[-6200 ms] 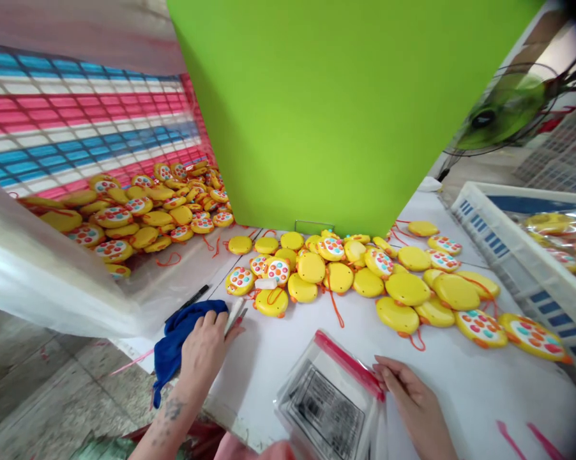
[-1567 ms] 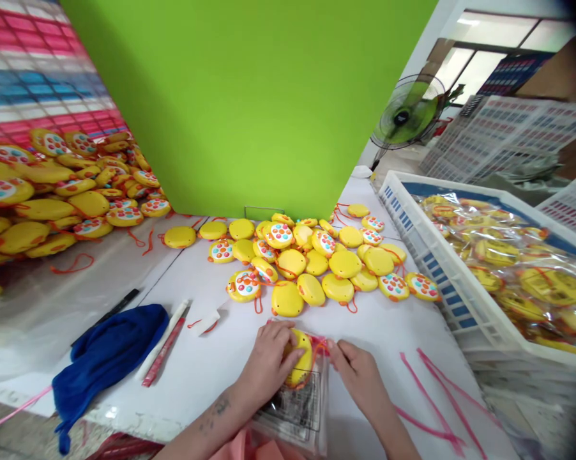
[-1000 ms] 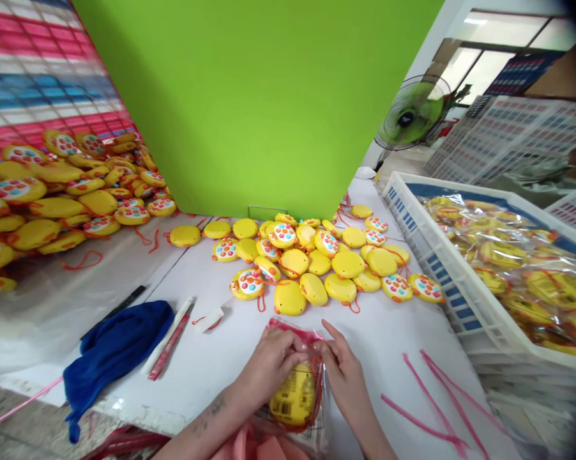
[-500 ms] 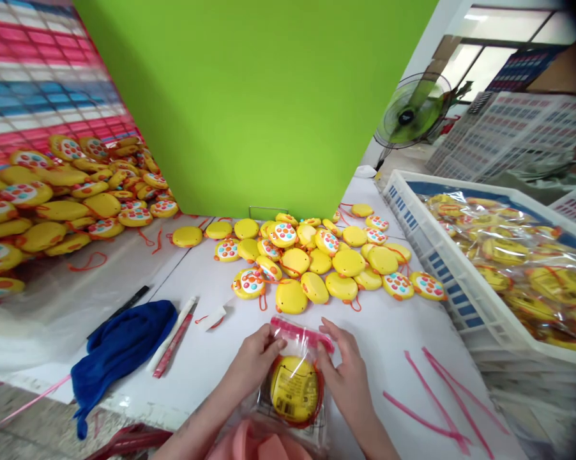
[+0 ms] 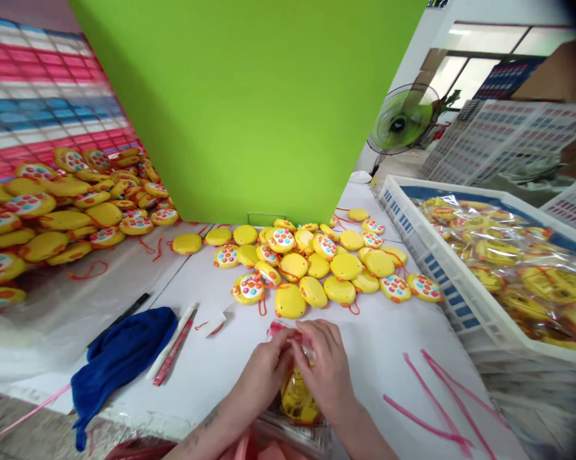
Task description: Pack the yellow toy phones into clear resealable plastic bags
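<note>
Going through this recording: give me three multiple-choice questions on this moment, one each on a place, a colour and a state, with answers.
1. Where is the crumpled blue cloth? A) left of the left hand B) inside the white crate C) on the yellow toys
2. What colour is the strip at the mouth of the clear plastic bag? A) green B) pink C) black
3. Where is the round yellow toy? A) loose on the table B) in the white crate C) inside the bag

1 A: it lies well beyond that hand.
2 B: pink shows above the hands.
3 C: it shows through the plastic, below the right hand.
</note>
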A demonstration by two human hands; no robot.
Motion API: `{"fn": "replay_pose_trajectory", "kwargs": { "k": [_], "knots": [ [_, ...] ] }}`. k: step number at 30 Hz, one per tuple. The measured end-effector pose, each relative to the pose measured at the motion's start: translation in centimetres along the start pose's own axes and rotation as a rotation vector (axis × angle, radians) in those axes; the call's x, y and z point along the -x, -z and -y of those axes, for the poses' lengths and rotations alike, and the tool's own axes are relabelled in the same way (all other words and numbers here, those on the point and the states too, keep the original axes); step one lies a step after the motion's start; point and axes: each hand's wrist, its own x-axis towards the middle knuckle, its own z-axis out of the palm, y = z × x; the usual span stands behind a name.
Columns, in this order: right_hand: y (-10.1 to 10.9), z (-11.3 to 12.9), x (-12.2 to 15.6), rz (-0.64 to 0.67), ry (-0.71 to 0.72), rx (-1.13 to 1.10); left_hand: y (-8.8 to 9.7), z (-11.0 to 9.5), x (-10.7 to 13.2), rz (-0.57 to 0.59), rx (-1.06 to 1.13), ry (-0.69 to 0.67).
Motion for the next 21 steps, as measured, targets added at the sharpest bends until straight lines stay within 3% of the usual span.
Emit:
{"fn": "replay_pose_trajectory", "kwargs": {
  "k": [3, 9, 21],
  "knots": [
    [0.5, -0.3, 0.1, -0.042, -0.130, -0.044, 0.0, -0.1, 0.0, -0.009, 0.040, 0.010],
    [1.2, -0.6, -0.1, 0.092, -0.272, -0.213, -0.1, -0.4, 0.2, -0.001, 0.017, 0.020],
    [1.0, -0.3, -0.3, 0.059, -0.170, -0.183, -0.3, -0.1, 0.3, 0.003, -0.072, 0.034]
  ]
}}
